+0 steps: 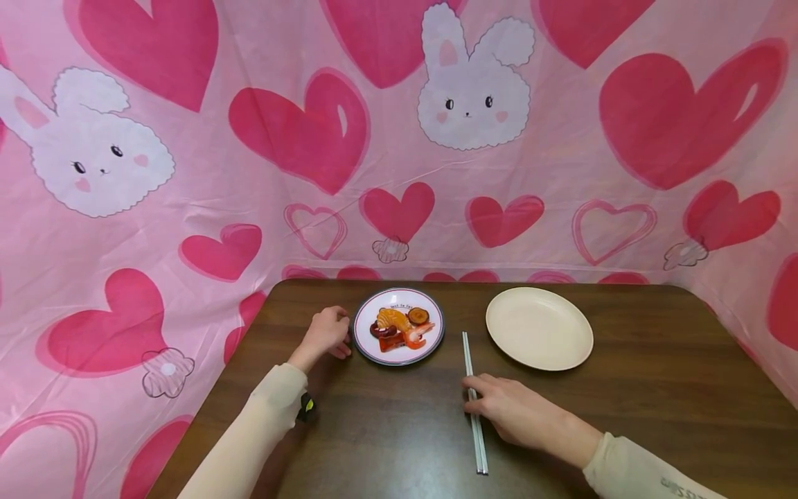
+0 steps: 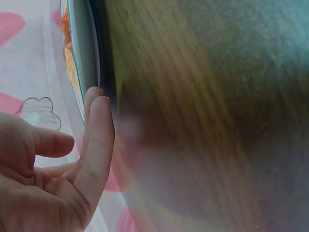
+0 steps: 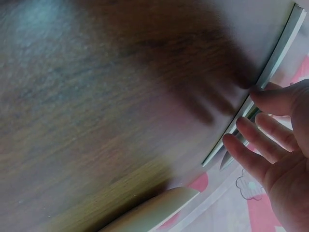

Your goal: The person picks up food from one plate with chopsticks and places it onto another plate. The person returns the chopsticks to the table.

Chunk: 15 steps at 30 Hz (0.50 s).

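A pair of silvery chopsticks (image 1: 478, 440) lies lengthwise on the table. My right hand (image 1: 511, 409) is over their middle, its thumb and fingertips right at the sticks. In the right wrist view the fingers are loosely extended beside the chopsticks (image 3: 277, 55), with no firm grip visible. A round white plate with a dark rim (image 1: 368, 350) bears several pieces of food (image 1: 402, 327), among them a shrimp and an orange slice. Just left of that plate, my left hand (image 1: 327, 333) has relaxed fingers by its edge; the left wrist view shows fingertips at the plate's side (image 2: 87, 48).
A cream oval plate (image 1: 539, 328) with nothing on it stands right of the chopsticks. The brown wooden table (image 1: 386, 430) ends at a pink curtain (image 1: 386, 159) printed with hearts and rabbits, which hangs behind and along both sides.
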{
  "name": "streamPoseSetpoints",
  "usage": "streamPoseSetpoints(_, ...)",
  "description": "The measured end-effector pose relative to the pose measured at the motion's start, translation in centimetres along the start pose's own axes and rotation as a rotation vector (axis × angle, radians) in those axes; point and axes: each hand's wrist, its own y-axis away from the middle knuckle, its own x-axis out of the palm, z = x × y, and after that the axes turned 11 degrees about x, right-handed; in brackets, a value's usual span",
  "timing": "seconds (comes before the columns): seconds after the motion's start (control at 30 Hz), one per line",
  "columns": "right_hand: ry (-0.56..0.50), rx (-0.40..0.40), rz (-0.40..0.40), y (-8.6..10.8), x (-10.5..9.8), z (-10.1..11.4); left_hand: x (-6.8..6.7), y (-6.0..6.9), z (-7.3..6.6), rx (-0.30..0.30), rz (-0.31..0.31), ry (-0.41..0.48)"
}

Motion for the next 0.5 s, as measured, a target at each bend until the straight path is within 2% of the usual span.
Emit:
streamPoseSetpoints(0.13, -0.012, 0.006, 0.012, 0.0, -0.1, 0.0, -0.3, 0.0, -0.1, 0.010, 0.002, -0.004)
streamPoseSetpoints(0.23, -0.018, 0.008, 0.019, -0.1, -0.1, 0.0, -0.5, 0.1, 0.0, 0.027, -0.022, -0.031)
streamPoseSetpoints(0.4, -0.033, 0.014, 0.008, -0.1, -0.1, 0.0, -1.3, 0.4, -0.6, 0.046, -0.134, -0.170)
streamPoseSetpoints(0.5, -0.037, 0.027, -0.089, 0.1, -0.2, -0.3, -2.0, 0.7, -1.8, 0.072, -0.189, -0.236)
